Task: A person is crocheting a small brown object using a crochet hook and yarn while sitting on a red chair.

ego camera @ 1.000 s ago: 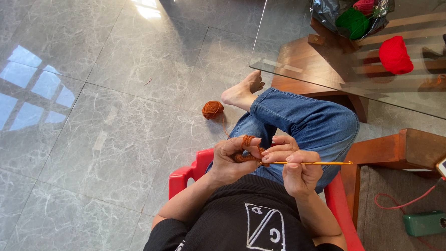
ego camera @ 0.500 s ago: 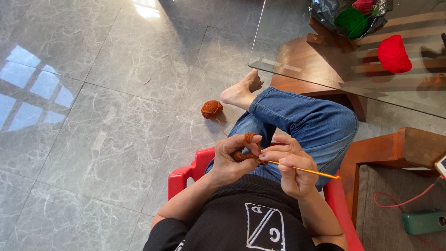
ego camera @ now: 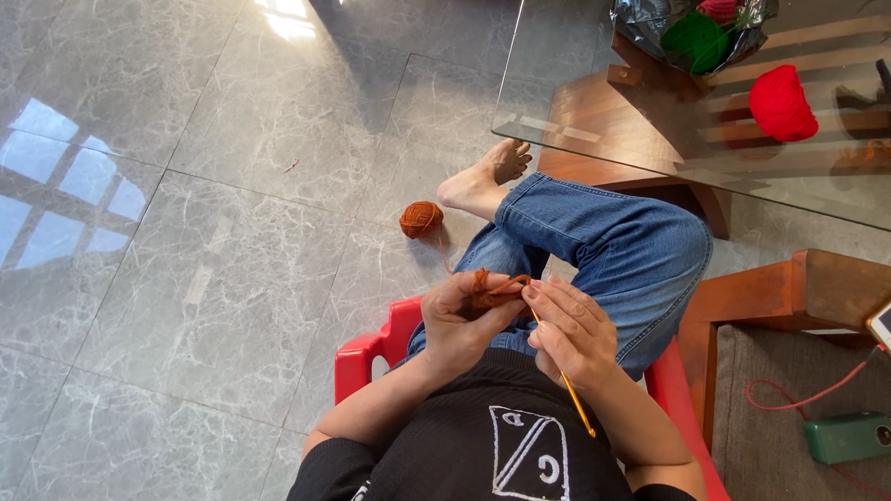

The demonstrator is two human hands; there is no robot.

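Pinching a small rust-orange crocheted yarn piece (ego camera: 489,287) between thumb and fingers, my left hand (ego camera: 459,321) holds it up over my lap, while my right hand (ego camera: 574,331) is closed around a thin yellow crochet hook (ego camera: 567,381), its tip at the work and its tail slanting back toward my chest. From the head view, the strand runs down to a rust-orange yarn ball (ego camera: 422,219) on the grey marble floor (ego camera: 214,270), beside my bare foot (ego camera: 484,177). I judge that a tug could roll the ball away, or catch the strand on my foot. My fingers hide the hook's tip and the loop, so the stitch itself cannot be made out.
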